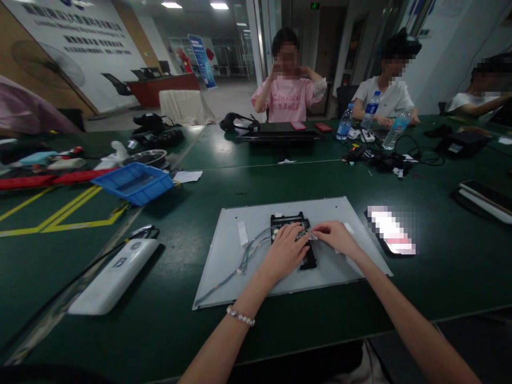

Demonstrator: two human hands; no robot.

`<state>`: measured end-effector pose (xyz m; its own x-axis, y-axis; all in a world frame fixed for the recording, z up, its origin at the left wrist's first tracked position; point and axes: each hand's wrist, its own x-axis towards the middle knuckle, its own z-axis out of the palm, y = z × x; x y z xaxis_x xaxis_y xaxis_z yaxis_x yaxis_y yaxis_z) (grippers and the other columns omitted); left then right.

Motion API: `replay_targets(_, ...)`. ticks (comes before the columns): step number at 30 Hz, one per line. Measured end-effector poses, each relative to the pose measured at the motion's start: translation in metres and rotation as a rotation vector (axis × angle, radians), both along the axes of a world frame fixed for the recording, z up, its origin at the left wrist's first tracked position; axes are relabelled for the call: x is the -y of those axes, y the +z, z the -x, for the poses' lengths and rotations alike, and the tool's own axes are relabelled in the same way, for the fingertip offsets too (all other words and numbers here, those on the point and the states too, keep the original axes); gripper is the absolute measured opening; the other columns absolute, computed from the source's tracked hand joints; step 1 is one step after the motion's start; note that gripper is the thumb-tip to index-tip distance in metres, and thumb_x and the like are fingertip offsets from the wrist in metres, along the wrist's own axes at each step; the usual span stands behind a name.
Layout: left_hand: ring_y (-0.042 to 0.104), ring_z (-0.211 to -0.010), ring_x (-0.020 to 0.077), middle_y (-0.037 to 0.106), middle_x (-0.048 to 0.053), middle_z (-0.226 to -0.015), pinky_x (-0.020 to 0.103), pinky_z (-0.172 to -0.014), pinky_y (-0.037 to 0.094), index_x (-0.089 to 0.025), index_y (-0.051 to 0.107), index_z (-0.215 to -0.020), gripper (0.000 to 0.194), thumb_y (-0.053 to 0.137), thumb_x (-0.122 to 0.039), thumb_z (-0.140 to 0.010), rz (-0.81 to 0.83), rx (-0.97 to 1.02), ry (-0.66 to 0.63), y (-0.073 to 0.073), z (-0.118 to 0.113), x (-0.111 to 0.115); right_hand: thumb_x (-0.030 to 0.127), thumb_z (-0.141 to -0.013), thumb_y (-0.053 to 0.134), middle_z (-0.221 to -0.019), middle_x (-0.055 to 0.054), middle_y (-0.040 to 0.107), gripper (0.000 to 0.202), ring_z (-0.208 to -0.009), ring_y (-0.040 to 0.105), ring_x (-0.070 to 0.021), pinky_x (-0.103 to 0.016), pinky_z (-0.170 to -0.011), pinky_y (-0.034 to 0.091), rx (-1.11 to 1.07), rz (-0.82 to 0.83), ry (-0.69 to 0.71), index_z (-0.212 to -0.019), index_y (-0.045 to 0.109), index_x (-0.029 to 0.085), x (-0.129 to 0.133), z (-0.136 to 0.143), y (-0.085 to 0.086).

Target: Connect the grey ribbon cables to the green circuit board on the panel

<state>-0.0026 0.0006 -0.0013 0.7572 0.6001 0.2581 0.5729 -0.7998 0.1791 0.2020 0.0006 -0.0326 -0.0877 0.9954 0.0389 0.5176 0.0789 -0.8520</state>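
A light grey panel (228,266) lies flat on the green table, with a black frame (309,260) holding a circuit board on its middle. Over the board rests my left hand (285,248), palm down with its fingers spread. My right hand (334,236) is at the frame's right edge, thumb and fingertips pinched on a small white piece (313,236). Grey cables (245,258) run from the frame toward the panel's lower left corner. A white strip (242,233) is stuck on the panel's left part. My left hand hides much of the board.
A phone (390,232) lies right of the panel, a white power bank (116,274) with cables to the left. Farther back are a blue basket (138,184), a dark monitor (280,136), water bottles (397,129) and tangled cables. People sit across the green table (180,341).
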Motion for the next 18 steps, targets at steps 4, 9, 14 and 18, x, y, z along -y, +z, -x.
replay_targets(4,0.036,-0.127,0.0243,0.049,0.009,-0.124,0.044,-0.106,0.029,-0.022,0.051,-0.118,0.027,0.043,-0.022,-0.092,-0.024,0.009,0.010,-0.001,-0.001,0.000,0.026,-0.078,0.059,-0.080,-0.003,0.072,0.014,-0.074,0.066,-0.0181,-0.029,-0.071,0.050,0.044,-0.047,-0.018,-0.083,0.070,0.020,0.002,0.003,-0.004)
replay_targets(9,0.036,-0.127,0.0240,0.050,0.009,-0.123,0.044,-0.106,0.029,-0.021,0.052,-0.116,0.026,0.046,-0.021,-0.091,-0.046,0.006,0.005,-0.002,-0.002,-0.001,0.024,-0.078,0.061,-0.090,-0.005,0.066,0.015,-0.066,0.061,-0.0148,-0.028,-0.065,0.048,0.157,-0.192,-0.088,-0.090,0.068,0.019,0.010,0.009,-0.001)
replay_targets(14,0.036,-0.127,0.0231,0.048,0.008,-0.127,0.043,-0.106,0.029,-0.022,0.052,-0.117,0.027,0.045,-0.022,-0.091,-0.066,0.007,0.018,-0.001,-0.003,0.002,0.020,-0.080,0.056,-0.090,-0.004,0.062,0.012,-0.066,0.058,-0.0135,-0.029,-0.069,0.047,0.197,-0.260,-0.079,-0.087,0.066,0.020,0.016,0.012,0.003)
replay_targets(18,0.036,-0.127,0.0240,0.047,0.008,-0.130,0.045,-0.108,0.027,-0.022,0.048,-0.124,0.034,0.048,-0.029,-0.091,-0.089,0.060,0.044,0.012,0.002,0.000,0.017,-0.082,0.052,-0.091,-0.004,0.063,0.015,-0.070,0.058,-0.0142,-0.028,-0.069,0.046,0.139,-0.311,-0.126,-0.090,0.065,0.020,0.020,0.010,0.006)
